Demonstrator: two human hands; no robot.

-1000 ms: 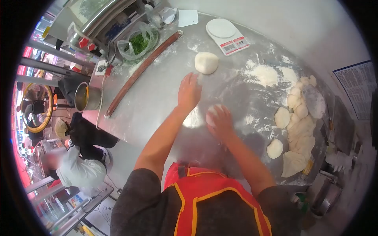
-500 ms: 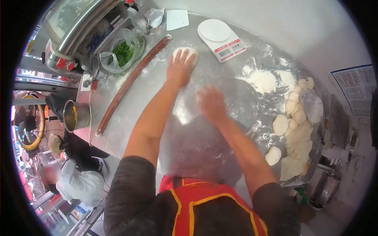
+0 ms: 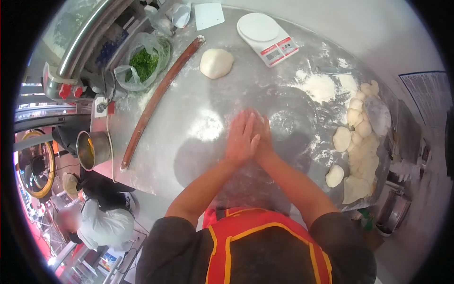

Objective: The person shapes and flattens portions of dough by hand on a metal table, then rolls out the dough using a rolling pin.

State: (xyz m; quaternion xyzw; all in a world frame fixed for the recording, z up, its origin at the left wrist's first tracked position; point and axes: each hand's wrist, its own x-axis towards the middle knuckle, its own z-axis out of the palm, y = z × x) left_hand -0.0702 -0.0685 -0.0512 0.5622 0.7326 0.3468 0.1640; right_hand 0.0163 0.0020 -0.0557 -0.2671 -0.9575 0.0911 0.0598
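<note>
At the middle of the floured metal table, my left hand [image 3: 240, 137] lies against my right hand [image 3: 263, 138], fingers pointing forward. The left fingers are stretched out, with the thumb across towards the right hand. My right hand is closed; a small pale bit shows near its fingertips, and whatever lies beneath the hands is hidden. A round dough ball [image 3: 216, 63] rests ahead and to the left, touched by neither hand. Two flattened dough pieces [image 3: 342, 139] [image 3: 335, 175] lie to the right, beside a heap of dough [image 3: 363, 158].
A long wooden rod [image 3: 158, 104] lies on the left near a bag of chopped greens [image 3: 143, 64]. A white scale [image 3: 267, 38] stands at the back. Loose flour [image 3: 321, 88] is at the right. A metal pot [image 3: 93, 150] and another person [image 3: 106, 225] are at the left.
My left hand has come off the dough ball, leaving it at the back left, and moved back towards me. Both hands now meet at the middle of the table.
</note>
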